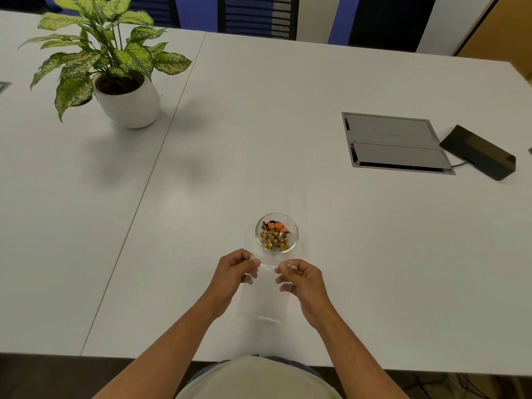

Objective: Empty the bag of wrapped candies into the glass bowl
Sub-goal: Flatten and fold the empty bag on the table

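Note:
A small glass bowl [293, 227] stands on the white table, holding several gold and orange wrapped candies [274, 236]. Just in front of it lies a clear plastic bag [266, 295], flat and see-through, with nothing visible inside. My left hand [234, 272] pinches the bag's top left corner and my right hand [300, 279] pinches its top right corner. Both hands are close to the bowl's near side without touching it.
A potted plant in a white pot [129, 102] stands at the back left. A metal cable hatch [395, 142] is set into the table at the right, with a black box [479, 152] and its cable beside it. A table seam [149, 180] runs diagonally.

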Demonstrator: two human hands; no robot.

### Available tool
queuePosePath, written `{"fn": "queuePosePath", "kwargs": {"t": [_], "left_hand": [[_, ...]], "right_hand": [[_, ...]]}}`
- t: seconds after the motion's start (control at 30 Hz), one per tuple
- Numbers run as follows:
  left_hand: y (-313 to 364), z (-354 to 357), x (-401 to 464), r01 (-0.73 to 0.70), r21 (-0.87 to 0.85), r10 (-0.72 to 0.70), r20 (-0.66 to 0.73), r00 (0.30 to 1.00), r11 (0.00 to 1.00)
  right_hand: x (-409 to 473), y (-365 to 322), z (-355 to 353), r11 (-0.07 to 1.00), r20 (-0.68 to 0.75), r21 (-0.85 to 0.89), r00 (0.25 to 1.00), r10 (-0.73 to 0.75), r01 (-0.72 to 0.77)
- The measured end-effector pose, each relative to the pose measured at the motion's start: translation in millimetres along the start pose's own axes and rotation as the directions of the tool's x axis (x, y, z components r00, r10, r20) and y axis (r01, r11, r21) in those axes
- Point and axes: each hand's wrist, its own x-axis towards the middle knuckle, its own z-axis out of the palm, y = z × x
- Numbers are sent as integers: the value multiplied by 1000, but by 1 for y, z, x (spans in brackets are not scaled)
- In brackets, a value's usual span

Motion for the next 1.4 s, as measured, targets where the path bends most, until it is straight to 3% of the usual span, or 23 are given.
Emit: {"fn": "queuePosePath", "kwargs": {"t": [0.37,0.53,0.73,0.97,1.23,1.4], "left_hand": [[-6,2,-1,-27,74,24,36,999,997],[-10,5,1,-33,118,38,-40,998,992],[-11,4,2,-42,91,50,-93,994,995],[-12,7,2,-50,127,66,-121,990,991],[-15,6,-1,-53,43,56,-68,996,998],[-13,9,-3,-63,23,63,-3,998,998]], "right_hand": [[1,-3,3,993,-74,-116,996,-45,36],[2,-2,6,990,-72,-134,997,-40,30],[1,-5,4,999,14,-16,999,-30,30],[1,-5,8,999,65,-18,997,-42,43],[4,-4,11,999,14,-8,999,-32,32],[3,-4,12,999,73,8,997,-33,33]]}}
